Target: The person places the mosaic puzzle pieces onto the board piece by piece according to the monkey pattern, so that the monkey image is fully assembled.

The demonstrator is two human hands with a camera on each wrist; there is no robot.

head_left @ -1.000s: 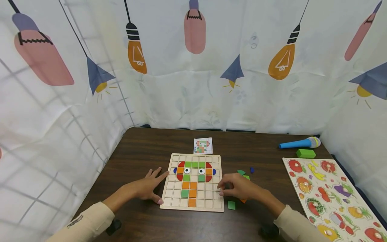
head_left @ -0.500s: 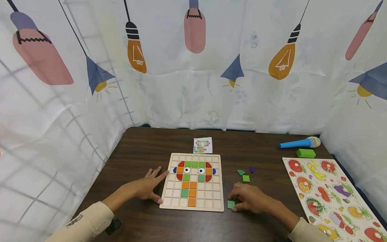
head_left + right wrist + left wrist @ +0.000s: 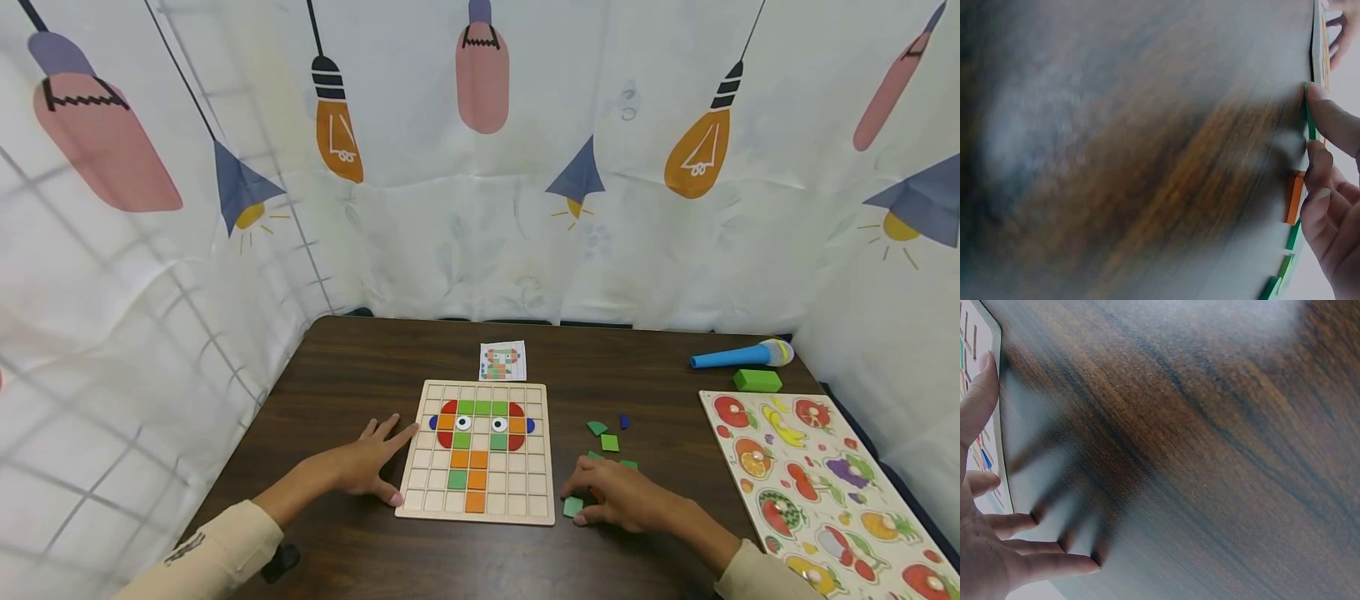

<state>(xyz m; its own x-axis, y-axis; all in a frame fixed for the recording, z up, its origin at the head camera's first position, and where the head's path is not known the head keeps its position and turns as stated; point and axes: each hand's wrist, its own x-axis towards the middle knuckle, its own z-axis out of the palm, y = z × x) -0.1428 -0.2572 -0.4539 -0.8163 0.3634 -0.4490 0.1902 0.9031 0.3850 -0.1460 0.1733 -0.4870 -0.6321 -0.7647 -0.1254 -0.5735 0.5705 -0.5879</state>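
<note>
Across the dark table (image 3: pixel 375 354), seen from your head, the gridded board (image 3: pixel 528 483) lies in front of you, partly filled with coloured tiles (image 3: pixel 477 480). Your left hand (image 3: pixel 363 467) is spread wide at its left edge, gripping nothing. Just off its near right corner, your right hand (image 3: pixel 618 493) pinches a green square tile (image 3: pixel 573 507) between thumb and finger. That hand partly covers an orange piece (image 3: pixel 597 493) and other green pieces; just beyond lie a light green square (image 3: pixel 610 442), a green curved piece (image 3: pixel 597 427) and a small blue piece (image 3: pixel 625 422). A picture card (image 3: pixel 503 361) sits just past the board's far edge. Well to the right are a toy microphone (image 3: pixel 742 355), a green block (image 3: pixel 758 381) and a fruit board (image 3: pixel 813 462).

From your left wrist, your thumb touches the board's rim, and your other fingers fan out, reflected in the glossy tabletop.

From your right wrist, the pinched tile shows nearly edge-on; you cannot tell whether it touches the table. The orange piece stands just beside your fingers, with green pieces farther along.
</note>
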